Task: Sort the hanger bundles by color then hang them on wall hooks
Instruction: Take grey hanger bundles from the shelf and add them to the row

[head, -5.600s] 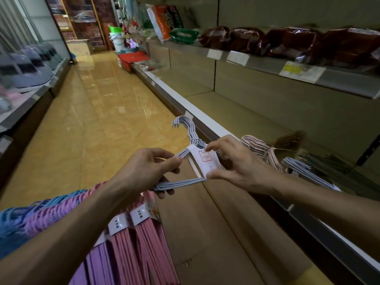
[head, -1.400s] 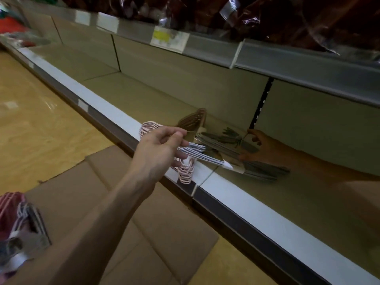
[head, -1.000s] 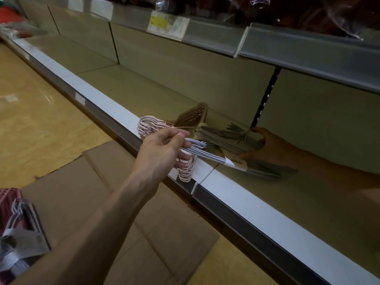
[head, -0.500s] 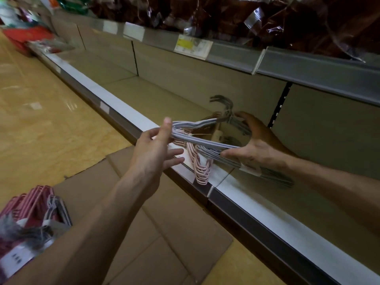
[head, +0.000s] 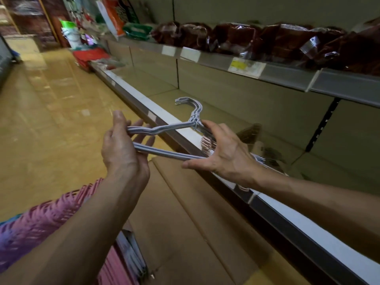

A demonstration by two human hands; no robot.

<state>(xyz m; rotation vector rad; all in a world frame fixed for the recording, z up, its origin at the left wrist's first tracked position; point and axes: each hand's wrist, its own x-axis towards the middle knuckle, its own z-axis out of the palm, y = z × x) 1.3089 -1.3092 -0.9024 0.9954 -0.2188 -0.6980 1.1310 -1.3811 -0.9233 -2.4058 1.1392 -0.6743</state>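
A bundle of grey hangers [head: 170, 128] is held in the air between both hands, hooks pointing up and away. My left hand [head: 121, 147] holds its left end with fingers nearly straight and the thumb raised. My right hand [head: 222, 153] grips its right side, fingers over the neck and thumb under the bottom bar. A pink-and-white hanger bundle [head: 208, 143] lies on the lower shelf [head: 222, 118] behind my right hand, partly hidden. More bundles [head: 265, 155], dark and brown, lie further right on that shelf.
Pink, purple and blue hanger bundles [head: 41, 221] lie at the lower left beside flattened cardboard [head: 185, 223] on the tiled floor. The upper shelf [head: 287, 73] carries dark red plastic-wrapped packs. Red bins [head: 90, 55] and goods stand down the aisle.
Both hands have lifted the grey bundle off the shelf edge and toward me, away from the pink-and-white bundle. The view has turned left, down the aisle.
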